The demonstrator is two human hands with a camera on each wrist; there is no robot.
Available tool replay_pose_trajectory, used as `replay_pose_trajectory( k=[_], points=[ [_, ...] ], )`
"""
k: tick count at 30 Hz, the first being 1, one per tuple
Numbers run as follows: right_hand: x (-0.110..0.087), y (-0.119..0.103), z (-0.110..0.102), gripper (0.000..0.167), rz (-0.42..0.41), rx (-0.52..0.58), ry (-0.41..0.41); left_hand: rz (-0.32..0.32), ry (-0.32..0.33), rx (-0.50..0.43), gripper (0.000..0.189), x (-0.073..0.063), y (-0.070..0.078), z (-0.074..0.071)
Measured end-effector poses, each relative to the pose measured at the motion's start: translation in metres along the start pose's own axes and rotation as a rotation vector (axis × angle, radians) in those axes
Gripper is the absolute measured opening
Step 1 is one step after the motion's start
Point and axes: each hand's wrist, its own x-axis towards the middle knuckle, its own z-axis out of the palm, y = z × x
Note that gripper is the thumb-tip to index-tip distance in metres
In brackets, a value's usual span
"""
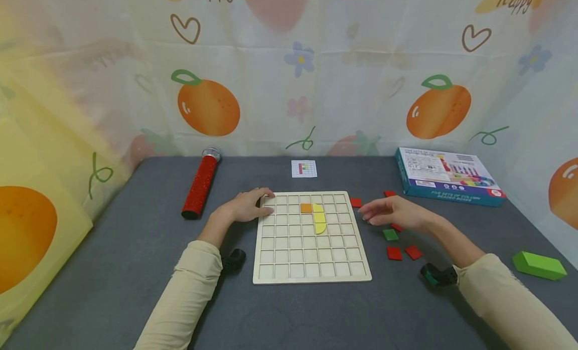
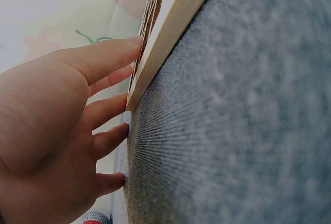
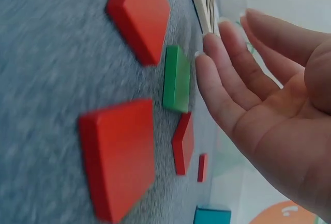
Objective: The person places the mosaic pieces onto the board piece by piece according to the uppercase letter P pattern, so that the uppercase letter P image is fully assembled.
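A pale wooden grid board [image 1: 289, 273] lies flat, with an orange square tile [image 1: 306, 208] and several yellow pieces [image 1: 319, 218] in its cells. At its far left corner is my left hand [image 1: 248, 204], thumb and index tip touching the board; the left wrist view shows the fingers [image 2: 108, 140] extended, the lower ones reaching down beside the corner. My right hand [image 1: 397, 213] hovers right of the board with relaxed fingers and nothing in them. Below and around it lie several red tiles [image 1: 394, 253] and a green tile [image 1: 390, 234], seen close up in the right wrist view.
A small card with a coloured grid [image 1: 304, 169] lies behind the board. A red glittery microphone [image 1: 201, 184] is at left. At back right lies a blue-edged box [image 1: 451, 177], and a green block [image 1: 539, 265] sits at far right. A printed curtain [image 1: 316, 104] hangs behind.
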Motion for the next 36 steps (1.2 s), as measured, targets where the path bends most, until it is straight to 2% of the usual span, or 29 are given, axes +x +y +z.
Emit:
replay_pose_trajectory(
  k=[12,24,36],
  points=[
    [-0.016,0.013,-0.004,0.040,-0.155,-0.126,-0.036,0.001,0.003,0.009,0.045,0.000,-0.001,0.000],
    [-0.027,0.013,-0.007,0.044,-0.123,-0.208,-0.101,0.000,0.005,0.007,0.044,0.000,0.001,0.000],
    [-0.029,0.013,-0.007,0.043,-0.139,-0.296,-0.091,0.004,0.007,0.009,0.044,0.000,0.000,0.000]
  ],
)
